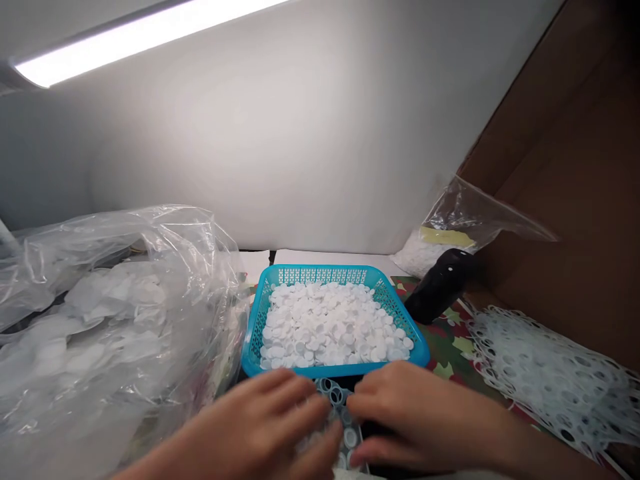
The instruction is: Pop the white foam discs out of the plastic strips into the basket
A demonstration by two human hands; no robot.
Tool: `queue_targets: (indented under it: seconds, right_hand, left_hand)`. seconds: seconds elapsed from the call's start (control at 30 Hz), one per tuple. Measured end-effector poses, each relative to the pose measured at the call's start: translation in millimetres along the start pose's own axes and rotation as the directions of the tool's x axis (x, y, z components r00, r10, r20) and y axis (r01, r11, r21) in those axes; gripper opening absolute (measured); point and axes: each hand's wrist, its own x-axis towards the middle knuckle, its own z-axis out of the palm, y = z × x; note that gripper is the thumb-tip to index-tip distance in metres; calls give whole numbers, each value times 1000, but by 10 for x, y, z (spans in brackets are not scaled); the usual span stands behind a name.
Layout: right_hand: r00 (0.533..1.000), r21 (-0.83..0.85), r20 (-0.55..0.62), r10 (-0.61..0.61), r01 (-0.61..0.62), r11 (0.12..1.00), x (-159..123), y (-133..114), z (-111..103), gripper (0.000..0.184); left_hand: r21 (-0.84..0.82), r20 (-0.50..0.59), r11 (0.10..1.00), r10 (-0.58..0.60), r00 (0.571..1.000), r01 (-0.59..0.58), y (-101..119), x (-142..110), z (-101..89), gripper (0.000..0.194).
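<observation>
Both bare hands are low in the view, one at each side of a translucent plastic sheet of linked rings [346,419]. The left grip [267,427] lies across the sheet's left part, fingers stretched out and blurred; whether it grasps anything I cannot tell. The right grip [400,407] is at the sheet's right edge, fingers curled and thumb set apart from them below; whether these close on the plastic cannot be told either. Small white discs [350,438] sit in some of the sheet's rings between the hands.

Just beyond the fingers stands a blue basket [419,352] with openwork walls, holding a broad heap of loose white discs [335,323]. To its right, a black object [440,287] lies on the patterned covering of the counter [453,340], in front of a clear bag [463,207] with white contents and a yellow label [447,237]. Farther right, a pile of ring sheets [550,373] lies beside brown cardboard [565,167]. On the left, a large clear bag [185,233] covers pale, thin pieces [120,293]. Behind rises a pale wall [300,153], with a lit tube lamp [150,30] above.
</observation>
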Motion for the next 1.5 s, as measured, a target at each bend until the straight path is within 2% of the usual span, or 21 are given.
queue_targets:
  seconds: [0.03,0.1,0.13,0.17,0.2,0.23,0.3,0.37,0.43,0.5,0.57,0.63,0.73,0.83,0.9,1.0,1.1,1.2,1.27,1.5]
  right_hand:
    - [999,54,-32,23,-21,998,31,86,-129,29]
    - [982,127,-120,148,-132,983,113,308,-356,30]
    - [967,133,-163,196,-175,976,160,435,-434,29]
    - [951,119,-201,236,-215,969,209,564,-480,29]
    - [945,105,-195,261,-245,964,256,687,-494,45]
    - [944,87,-153,291,-280,956,298,798,-479,69]
    - [942,63,-74,326,-322,945,366,961,-385,99]
    - [957,55,-41,286,-283,957,408,1036,-262,107]
    - [969,56,-24,247,-245,968,433,1036,-160,100]
    - [971,67,-20,239,-237,969,451,991,-103,86]
    - [971,77,-34,235,-232,970,473,939,-84,70]
    - [976,69,-47,211,-207,976,501,906,-80,57]
    - [988,73,-4,153,-152,986,546,919,-68,34]
    - [996,153,13,87,-87,984,577,987,-59,10]
    - [995,191,-38,90,-81,978,587,1029,-63,11]
    - [965,233,-183,190,-145,962,597,1057,-80,25]
    - [872,357,-374,315,-179,917,605,1057,-97,32]
    - [775,518,-455,439,-171,838,613,1056,-102,32]
    - [748,566,-473,464,-146,812,621,1058,-99,29]
    - [720,511,-599,350,6,860,642,1025,-104,19]
  left_hand:
    - [-75,54,987,-141,989,145,-102,38,-55,24]
    - [-173,180,908,-352,919,382,-329,127,-102,30]
    - [-203,226,871,-403,887,447,-447,171,-89,32]
    - [-222,294,836,-434,852,502,-559,214,-52,37]
    - [-230,338,806,-460,821,546,-662,252,6,44]
    - [-242,388,780,-467,794,577,-749,286,80,58]
    - [-242,458,761,-458,762,602,-869,340,253,95]
    - [-237,555,730,-440,706,641,-918,372,425,115]
    - [-236,600,714,-427,677,659,-917,387,567,119]
    - [-231,556,730,-444,703,644,-893,391,666,115]
    - [-210,456,762,-478,751,612,-868,396,721,100]
    - [-187,374,783,-502,780,594,-853,406,742,82]
    - [-200,366,786,-495,788,586,-854,427,745,56]
    - [-237,389,790,-456,801,565,-862,443,742,32]
    - [-252,394,789,-446,804,561,-859,452,739,23]
    - [-296,344,759,-482,806,580,-844,471,724,28]
    - [-390,238,673,-585,775,628,-838,489,691,35]
    - [-464,144,580,-696,703,669,-850,498,655,36]
    - [-494,100,547,-737,669,676,-858,498,641,33]
    - [-530,-41,556,-770,636,640,-852,491,680,25]
